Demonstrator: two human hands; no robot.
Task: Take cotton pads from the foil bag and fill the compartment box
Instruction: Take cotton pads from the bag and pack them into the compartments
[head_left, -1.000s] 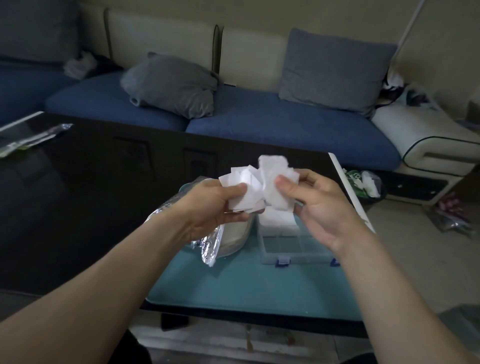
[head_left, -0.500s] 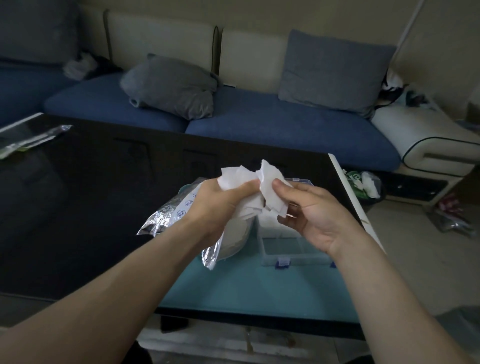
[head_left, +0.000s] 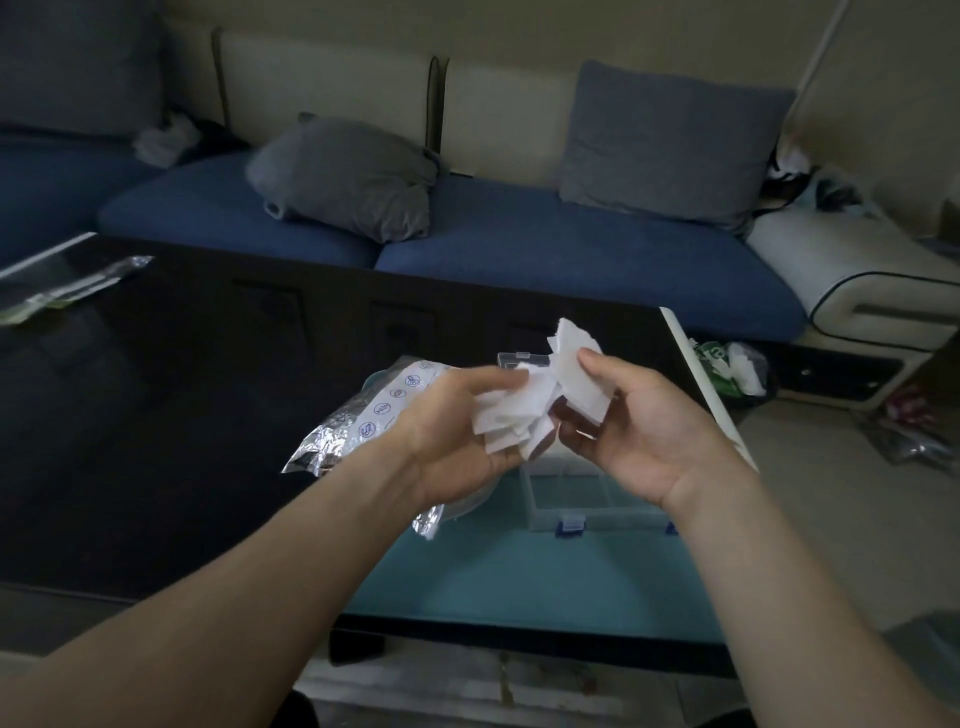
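I hold a fanned bunch of white square cotton pads (head_left: 540, 400) between both hands above the table. My left hand (head_left: 457, 441) grips the lower pads from the left, its fingertips blurred. My right hand (head_left: 639, 431) pinches the upper pads with thumb and fingers. The silver foil bag (head_left: 363, 421) lies behind my left hand, mouth toward me. The clear compartment box (head_left: 587, 499) with blue latches sits open below my hands, its lid (head_left: 519, 359) standing up behind. Most of its compartments are hidden.
Everything rests on a black glossy coffee table (head_left: 182, 415) with a teal mat (head_left: 519, 566) under the box. A clear plastic wrapper (head_left: 67, 288) lies at the table's far left. A blue sofa with grey cushions (head_left: 353, 176) stands behind.
The bunch of pads has spread out and shifted right. My right hand moved right and turned palm-up; my left hand slid lower on the pads.
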